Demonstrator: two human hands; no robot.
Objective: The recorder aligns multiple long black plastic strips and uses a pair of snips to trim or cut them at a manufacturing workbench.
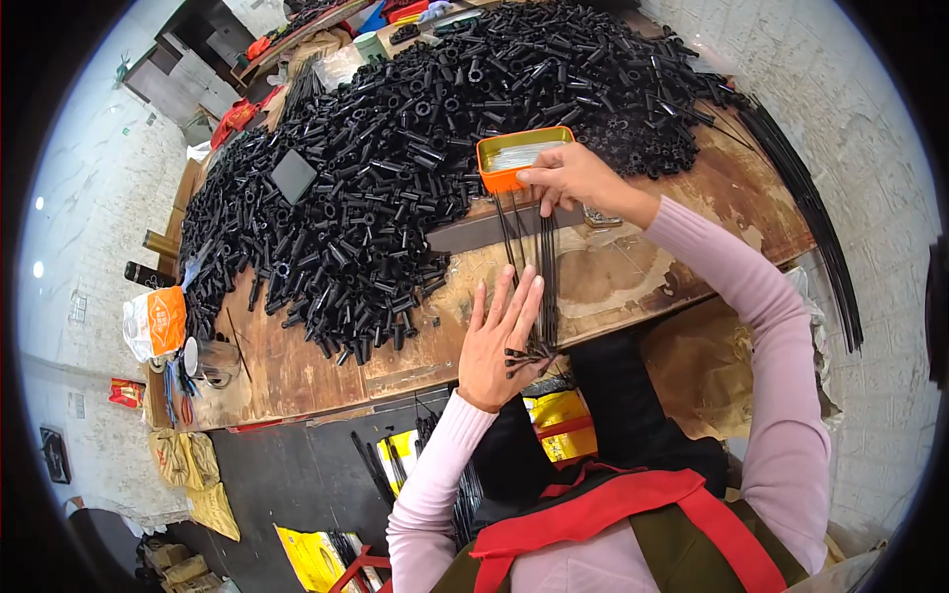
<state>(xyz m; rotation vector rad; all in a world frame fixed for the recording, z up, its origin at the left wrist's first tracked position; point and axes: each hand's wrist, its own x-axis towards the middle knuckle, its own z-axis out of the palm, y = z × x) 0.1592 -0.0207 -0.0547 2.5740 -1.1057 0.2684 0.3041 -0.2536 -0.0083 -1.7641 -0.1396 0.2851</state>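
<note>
My left hand (502, 341) lies flat with its fingers stretched over a bundle of thin black rods (549, 287) near the table's front edge. Knobbed dark rod ends (529, 360) show beside its thumb side. My right hand (578, 183) is bent over the rods' far ends, its fingers drawn together. Whatever is between those fingertips is too small or hidden to make out. Right against that hand stands an orange rectangular tin (504, 181), which contains many thin silvery pins or wires (529, 155).
A great heap of short black tubular parts (395, 168) covers much of the wooden table (633, 267), with a dark square piece (294, 177) on top. A clear mug (211, 362) stands at the left edge. Long black rods (811, 208) hang over the right side.
</note>
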